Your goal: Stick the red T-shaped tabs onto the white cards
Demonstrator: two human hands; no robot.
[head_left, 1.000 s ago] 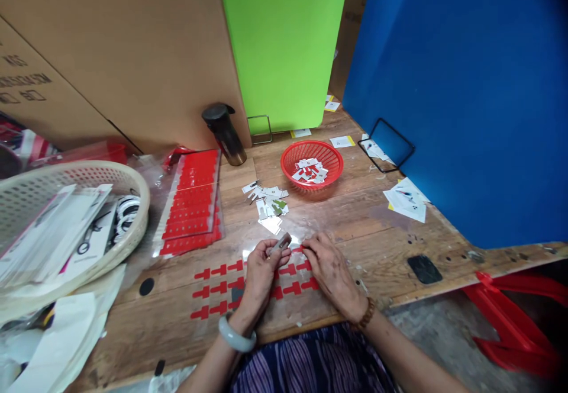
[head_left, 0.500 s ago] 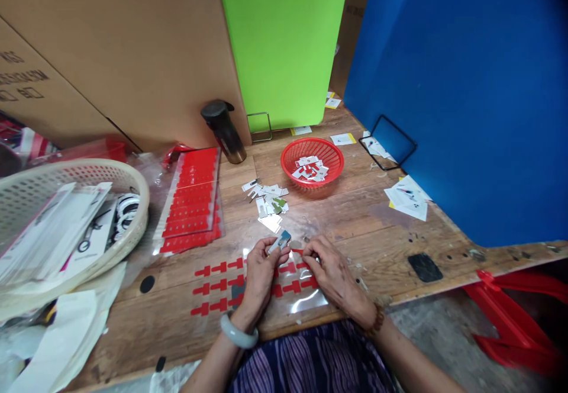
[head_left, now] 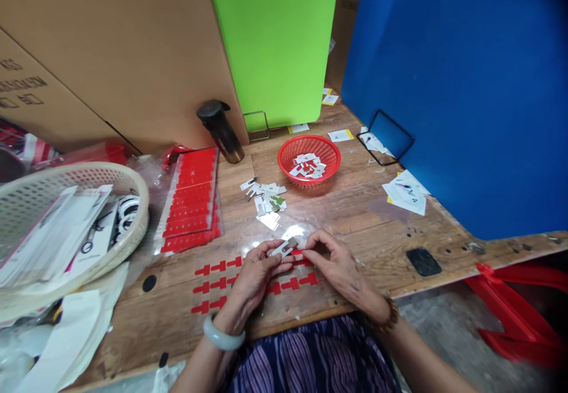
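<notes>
A small flat metal piece (head_left: 283,249) is held between the thumb and fingers of my left hand (head_left: 257,277), above a clear sheet with red T-shaped stickers (head_left: 218,283). Close by on the right, my right hand (head_left: 339,269) has its thumb and index finger pinched at a red sticker (head_left: 298,255). Part of the sticker sheet is hidden under my left hand. Beyond my hands lies a loose pile of metal pieces (head_left: 268,199). Behind it to the right, a red basket (head_left: 331,174) holds similar pieces, some with red on them.
At the left are a white basket (head_left: 141,203) of cards and rings and stacked red sticker sheets (head_left: 193,195). A dark bottle (head_left: 224,135) stands by the cardboard. Wire stands (head_left: 402,159) and cards (head_left: 406,193) sit near the blue panel (head_left: 457,103).
My left hand has tilted the metal piece flatter, its end pointing toward my right hand. The right fingers have drawn into a pinch at the red sticker. The view has shifted slightly.
</notes>
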